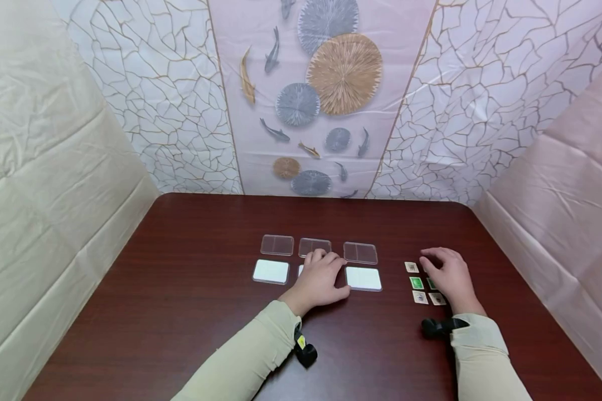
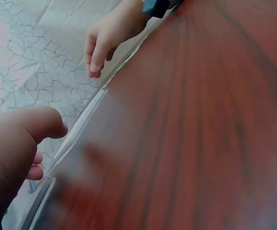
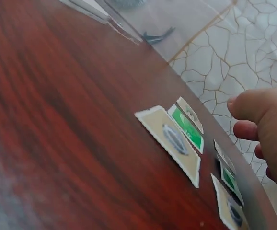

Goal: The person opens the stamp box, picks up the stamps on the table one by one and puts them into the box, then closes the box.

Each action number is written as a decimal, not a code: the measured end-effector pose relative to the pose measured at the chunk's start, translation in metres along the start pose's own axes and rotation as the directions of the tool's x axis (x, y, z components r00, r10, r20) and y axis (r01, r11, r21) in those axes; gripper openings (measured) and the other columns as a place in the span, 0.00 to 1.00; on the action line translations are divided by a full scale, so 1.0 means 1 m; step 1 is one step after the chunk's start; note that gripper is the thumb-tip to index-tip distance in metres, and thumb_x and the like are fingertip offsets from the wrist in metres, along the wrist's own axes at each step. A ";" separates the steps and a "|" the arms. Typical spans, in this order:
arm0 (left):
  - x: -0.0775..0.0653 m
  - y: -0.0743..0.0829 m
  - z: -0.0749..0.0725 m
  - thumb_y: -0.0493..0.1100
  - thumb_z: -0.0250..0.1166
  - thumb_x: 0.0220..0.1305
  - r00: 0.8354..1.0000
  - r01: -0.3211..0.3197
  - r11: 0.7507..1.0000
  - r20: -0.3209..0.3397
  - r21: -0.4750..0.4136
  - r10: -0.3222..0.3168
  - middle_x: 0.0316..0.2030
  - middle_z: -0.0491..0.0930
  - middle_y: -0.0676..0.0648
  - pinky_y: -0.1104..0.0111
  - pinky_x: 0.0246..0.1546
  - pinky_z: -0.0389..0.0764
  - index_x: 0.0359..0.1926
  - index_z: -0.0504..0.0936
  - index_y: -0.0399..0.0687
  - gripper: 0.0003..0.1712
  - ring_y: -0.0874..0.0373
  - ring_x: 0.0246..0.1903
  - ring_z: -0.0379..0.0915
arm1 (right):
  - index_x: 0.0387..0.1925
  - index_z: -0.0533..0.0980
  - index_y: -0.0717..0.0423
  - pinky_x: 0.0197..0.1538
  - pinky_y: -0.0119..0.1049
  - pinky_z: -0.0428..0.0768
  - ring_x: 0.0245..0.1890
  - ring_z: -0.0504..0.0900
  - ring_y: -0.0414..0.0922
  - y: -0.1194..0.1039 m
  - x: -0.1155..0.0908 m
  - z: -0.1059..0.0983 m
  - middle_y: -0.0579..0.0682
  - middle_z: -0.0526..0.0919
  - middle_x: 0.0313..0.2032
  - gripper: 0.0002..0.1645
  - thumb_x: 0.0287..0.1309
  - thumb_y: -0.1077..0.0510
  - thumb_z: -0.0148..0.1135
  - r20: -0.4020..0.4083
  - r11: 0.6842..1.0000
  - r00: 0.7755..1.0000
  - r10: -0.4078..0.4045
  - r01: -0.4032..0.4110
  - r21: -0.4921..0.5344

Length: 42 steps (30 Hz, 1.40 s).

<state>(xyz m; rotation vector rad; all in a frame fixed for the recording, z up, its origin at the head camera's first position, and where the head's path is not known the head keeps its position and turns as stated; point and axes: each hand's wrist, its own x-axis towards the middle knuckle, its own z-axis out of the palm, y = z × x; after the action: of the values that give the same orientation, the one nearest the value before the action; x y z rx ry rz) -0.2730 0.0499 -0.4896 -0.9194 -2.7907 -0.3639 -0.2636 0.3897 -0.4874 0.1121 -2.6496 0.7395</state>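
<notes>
My left hand point(image 1: 321, 281) reaches over the middle white-filled case point(image 1: 300, 270), covering most of it. Its fingertips lie near the lower edge of the middle clear plastic lid point(image 1: 315, 245), and the thumb points toward the right white-filled case point(image 1: 363, 278). No object shows in its relaxed fingers. My right hand point(image 1: 448, 275) hovers over small perforated postage stamps, its fingers loosely bent and holding nothing. Beside it lie a green stamp point(image 3: 186, 128) and a beige stamp point(image 3: 171, 140) with a dark oval picture. The hand partly hides the right column of stamps in the head view.
A left white-filled case point(image 1: 271, 271) and a left clear lid point(image 1: 277, 245) lie at the row's left end. Another clear lid point(image 1: 360, 253) is behind the right case. Cloth hangings point(image 1: 180, 100) rise behind the dark wooden table point(image 1: 190, 334) and at both sides.
</notes>
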 end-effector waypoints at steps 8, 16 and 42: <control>0.005 0.003 0.003 0.68 0.61 0.58 1.000 0.024 0.999 0.015 0.041 -0.025 0.59 0.76 0.53 0.51 0.64 0.60 0.65 0.78 0.55 0.38 0.51 0.58 0.64 | 0.47 0.83 0.64 0.65 0.66 0.58 0.64 0.63 0.69 0.007 0.000 0.008 0.66 0.78 0.54 0.19 0.63 0.53 0.68 0.092 0.992 0.990 -0.105 0.111 -0.056; 0.008 0.005 0.009 0.70 0.60 0.59 1.000 -0.006 0.995 0.010 0.096 0.006 0.58 0.75 0.54 0.53 0.62 0.62 0.62 0.80 0.56 0.37 0.52 0.58 0.64 | 0.48 0.83 0.64 0.65 0.70 0.53 0.65 0.60 0.71 0.002 -0.002 0.009 0.68 0.76 0.56 0.22 0.60 0.50 0.70 0.123 0.987 0.989 -0.080 0.095 -0.126; 0.005 0.006 0.011 0.72 0.59 0.59 1.000 -0.014 0.990 -0.023 0.139 0.018 0.57 0.76 0.54 0.52 0.61 0.63 0.60 0.82 0.58 0.36 0.53 0.58 0.65 | 0.44 0.85 0.54 0.46 0.56 0.57 0.45 0.68 0.57 -0.005 -0.002 0.017 0.54 0.85 0.36 0.10 0.60 0.58 0.70 0.016 0.990 0.997 -0.079 0.080 -0.112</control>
<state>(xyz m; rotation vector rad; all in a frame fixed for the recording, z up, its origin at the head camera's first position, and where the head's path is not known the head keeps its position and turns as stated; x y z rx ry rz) -0.2746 0.0607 -0.4973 -0.8985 -2.7444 -0.1742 -0.2669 0.3769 -0.4996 0.1907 -2.6739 0.5644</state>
